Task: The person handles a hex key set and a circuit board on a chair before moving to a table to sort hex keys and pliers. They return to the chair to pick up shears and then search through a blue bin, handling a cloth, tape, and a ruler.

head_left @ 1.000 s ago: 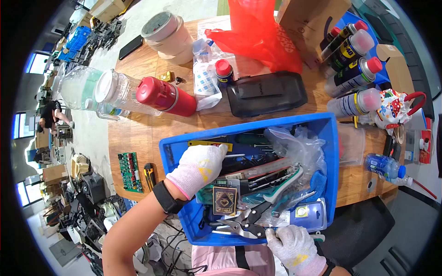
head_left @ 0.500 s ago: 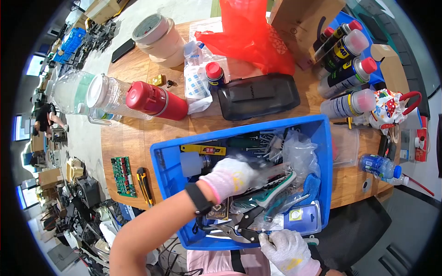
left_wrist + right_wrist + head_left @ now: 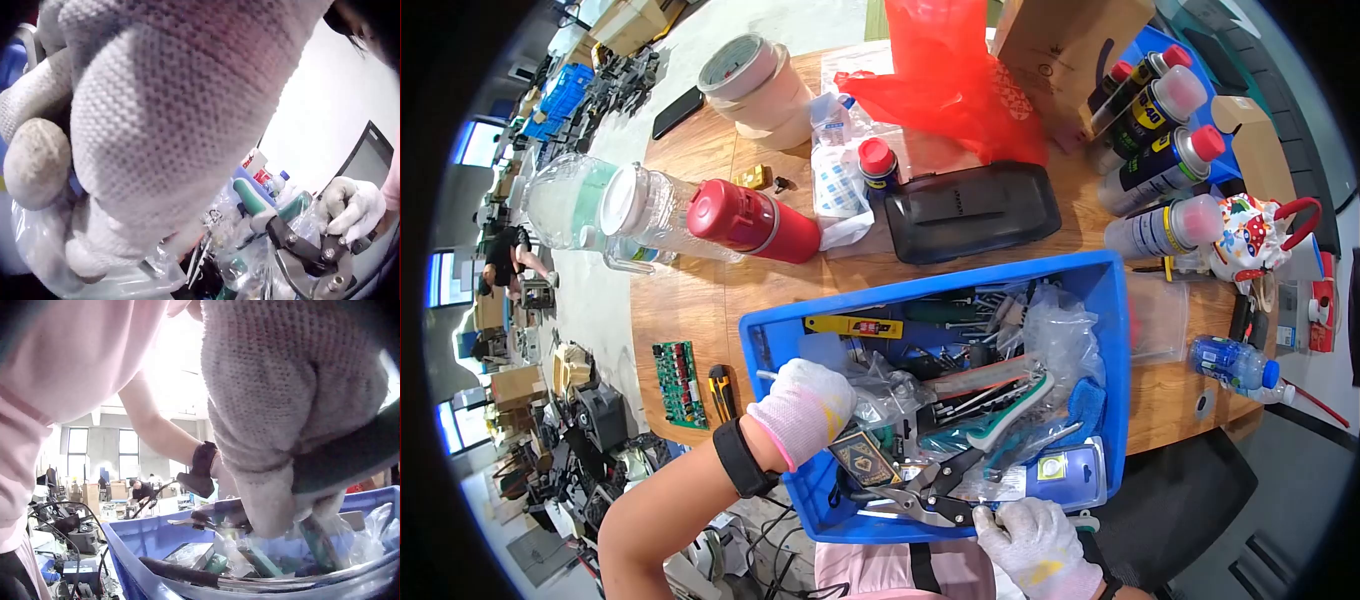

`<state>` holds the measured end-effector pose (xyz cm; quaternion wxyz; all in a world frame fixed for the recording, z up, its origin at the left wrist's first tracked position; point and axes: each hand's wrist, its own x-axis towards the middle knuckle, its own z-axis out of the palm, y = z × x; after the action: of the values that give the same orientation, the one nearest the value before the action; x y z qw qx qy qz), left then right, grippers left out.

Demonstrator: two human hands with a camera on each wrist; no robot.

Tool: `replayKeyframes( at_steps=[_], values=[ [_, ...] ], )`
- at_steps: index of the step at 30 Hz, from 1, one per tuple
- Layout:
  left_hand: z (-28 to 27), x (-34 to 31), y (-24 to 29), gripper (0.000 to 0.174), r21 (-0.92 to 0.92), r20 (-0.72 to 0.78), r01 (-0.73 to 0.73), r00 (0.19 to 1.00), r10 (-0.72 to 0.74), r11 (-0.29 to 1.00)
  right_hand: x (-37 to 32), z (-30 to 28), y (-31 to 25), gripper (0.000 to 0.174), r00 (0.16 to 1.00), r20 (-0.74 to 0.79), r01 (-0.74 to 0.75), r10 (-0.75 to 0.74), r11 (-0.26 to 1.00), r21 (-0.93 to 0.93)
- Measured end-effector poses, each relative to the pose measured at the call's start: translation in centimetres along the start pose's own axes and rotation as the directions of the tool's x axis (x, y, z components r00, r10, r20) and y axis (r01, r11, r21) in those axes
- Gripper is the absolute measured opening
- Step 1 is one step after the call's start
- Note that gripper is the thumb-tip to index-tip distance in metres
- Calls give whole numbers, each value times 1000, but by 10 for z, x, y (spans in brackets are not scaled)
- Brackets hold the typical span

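Observation:
My gloved left hand (image 3: 805, 405) is over the left side of a blue bin (image 3: 933, 290), fingers curled on a crumpled clear plastic bag (image 3: 888, 392). The bag also shows under the fingers in the left wrist view. A thin metal rod end (image 3: 767, 375) pokes out past this hand. At the near rim, my gloved right hand (image 3: 1042, 548) grips one handle of a pair of snips (image 3: 945, 478); the other handle (image 3: 1012, 412), teal and white, slants away across the bin. A dark box with gold patterning (image 3: 866, 459) lies tilted below my left hand.
Inside the bin are a yellow level (image 3: 853, 327), a blue blister pack (image 3: 1068, 475) and several tools. Behind it stand a black case (image 3: 975, 212), a red flask (image 3: 755, 222) and several spray cans (image 3: 1155, 170). A circuit board (image 3: 679, 384) and utility knife (image 3: 721, 394) lie left.
My left hand went right into the bin's middle, then came back left with the plastic bag. The patterned box has turned askew. My right hand stays on the snips.

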<state>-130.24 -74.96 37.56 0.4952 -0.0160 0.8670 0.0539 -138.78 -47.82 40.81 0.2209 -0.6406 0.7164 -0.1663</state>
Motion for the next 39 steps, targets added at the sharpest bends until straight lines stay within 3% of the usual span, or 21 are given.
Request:
replayKeyframes(
  at_steps=[7,13,16,17,20,21,23,24,27,28,31,32,33,35,39],
  values=[
    [21,-1,-12,15,-51,15,-33,999,34,998,1,-1,1,29,999,26,-23,22,999,25],
    [23,-11,-20,18,-47,-31,-29,999,28,998,3,-1,2,29,1000,1,3,-3,998,-58],
    [21,-21,-27,9,-196,-267,-6,963,-48,981,8,-1,7,27,997,79,18,-13,998,-66],
    [16,-21,-26,9,-190,-272,-18,962,-35,982,15,2,10,27,997,42,73,-69,992,-106],
    [-9,-20,-18,22,-458,-260,112,932,-253,882,34,13,9,27,991,27,133,-130,966,-220],
    [-8,-17,-16,22,-449,-271,95,933,-237,888,42,16,7,28,987,51,161,-152,946,-281],
    [0,-12,-11,23,-498,-506,-45,826,-248,866,56,20,6,29,982,95,184,-162,929,-321],
    [-2,-7,-9,28,-473,-466,-31,857,-220,881,61,25,2,32,977,203,123,-63,947,-297],
    [9,15,-8,31,-415,-496,-76,855,-155,907,62,17,-2,33,987,121,132,-104,958,-254],
    [8,22,-7,35,-440,-444,-59,881,-160,896,60,5,-1,36,970,236,71,-49,994,-87],
    [12,31,2,40,-374,-580,-117,804,-134,920,73,-36,41,38,991,132,25,-1,984,-175],
    [11,35,2,51,-413,-519,-120,846,-125,903,77,-43,62,39,988,86,-97,124,958,-272],
    [10,38,13,55,-443,-593,-179,794,-137,879,81,-45,83,39,969,28,-218,244,908,-359],
    [3,31,29,64,-502,-581,-301,812,-58,811,86,-25,126,42,933,55,-300,355,855,-423],
    [0,30,60,75,-375,-613,-246,789,-40,894,96,4,145,37,872,168,-391,459,862,-322]
  ],
)
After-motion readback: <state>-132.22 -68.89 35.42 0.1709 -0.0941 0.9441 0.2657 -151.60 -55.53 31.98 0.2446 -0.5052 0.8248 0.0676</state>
